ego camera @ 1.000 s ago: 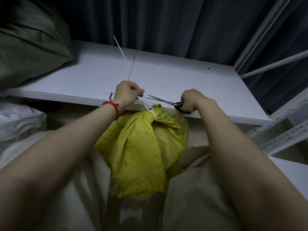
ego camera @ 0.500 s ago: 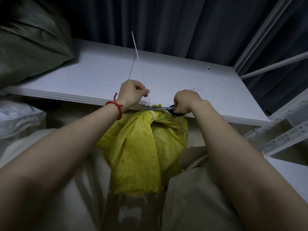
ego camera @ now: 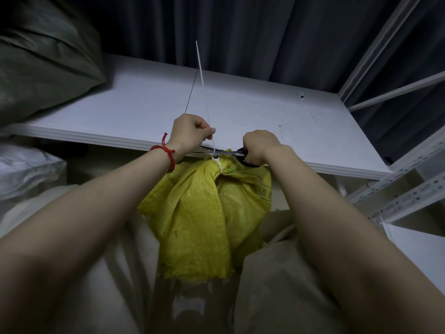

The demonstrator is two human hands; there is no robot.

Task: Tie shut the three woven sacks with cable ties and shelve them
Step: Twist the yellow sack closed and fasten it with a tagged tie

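Dark curtains (ego camera: 240,32) hang behind a white shelf (ego camera: 144,109). In front of the shelf's edge stands the yellow woven sack (ego camera: 204,213), its neck cinched by one white cable tie (ego camera: 204,92). The tie's long tail runs up and away from the neck, roughly upright. The left hand (ego camera: 190,133) sits just left of it, with fingers (ego camera: 204,131) pinching the tail taut. The right hand (ego camera: 260,147) is curled round one pair of scissors (ego camera: 228,153), whose blades lie crosswise on the tail just above the tie's head. The cut turns on that crossing. I cannot tell whether the tail is severed. Three sacks show: the yellow one, a dark green sack (ego camera: 43,63) on the shelf, and a white sack (ego camera: 21,169) below.
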